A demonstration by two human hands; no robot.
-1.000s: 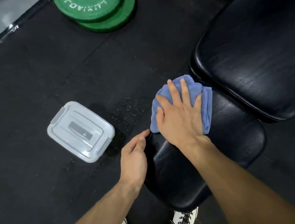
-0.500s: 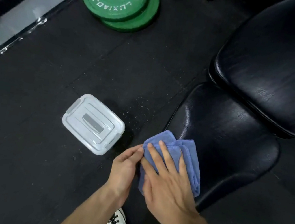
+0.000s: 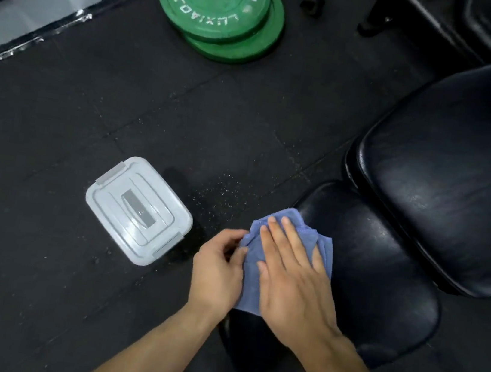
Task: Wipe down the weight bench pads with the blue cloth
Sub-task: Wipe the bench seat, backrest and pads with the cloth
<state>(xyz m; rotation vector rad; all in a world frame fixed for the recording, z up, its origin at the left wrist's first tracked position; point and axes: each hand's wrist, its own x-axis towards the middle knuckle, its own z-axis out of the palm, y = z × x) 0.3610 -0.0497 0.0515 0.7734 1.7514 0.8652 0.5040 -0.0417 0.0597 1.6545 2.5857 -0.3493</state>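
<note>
Blue cloth (image 3: 285,254) lies on seat pad (image 3: 382,284), right hand (image 3: 293,284) flat atop, left hand (image 3: 216,270) pinching its edge.

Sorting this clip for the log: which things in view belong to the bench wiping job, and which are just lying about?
Part of the job:
blue cloth, flat on the seat pad
seat pad
back pad
right hand, pressing the cloth
left hand, pinching the cloth's edge

Lying about:
grey lidded box on the floor
two stacked green weight plates
</note>
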